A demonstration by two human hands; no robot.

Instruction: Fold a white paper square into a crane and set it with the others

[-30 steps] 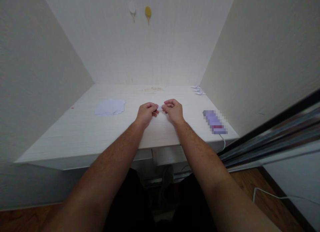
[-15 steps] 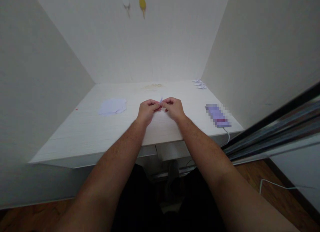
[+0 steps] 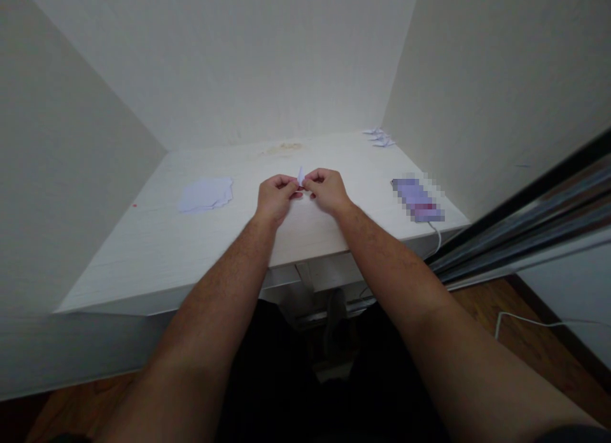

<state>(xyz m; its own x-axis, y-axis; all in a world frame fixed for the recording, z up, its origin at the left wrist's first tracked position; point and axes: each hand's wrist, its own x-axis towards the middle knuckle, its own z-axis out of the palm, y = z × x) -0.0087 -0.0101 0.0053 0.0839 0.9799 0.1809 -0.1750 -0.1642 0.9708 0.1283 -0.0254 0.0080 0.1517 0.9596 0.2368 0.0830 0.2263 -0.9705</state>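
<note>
Above the middle of the white desk (image 3: 305, 233), a small folded piece of white paper (image 3: 300, 175) stands up between my fingertips. My left hand (image 3: 277, 198) pinches its left side with thumb and fingers. From the other side my right hand (image 3: 328, 189) pinches it too, and the two hands nearly touch. The lower part of the paper is hidden by my fingers. A loose stack of white paper sheets (image 3: 205, 195) lies to the left of my hands. Several small folded paper pieces (image 3: 380, 138) sit at the desk's back right corner.
A phone (image 3: 416, 200), blurred by pixelation, lies near the right edge with a white cable (image 3: 438, 239) hanging from it. Walls rise at the back and on both sides. Below the front edge are a drawer (image 3: 329, 272) and my legs.
The camera view has tilted down and shifted, so the wall hooks are almost out of view. Both hands still pinch the folded paper, with only a slight change in how it stands.
</note>
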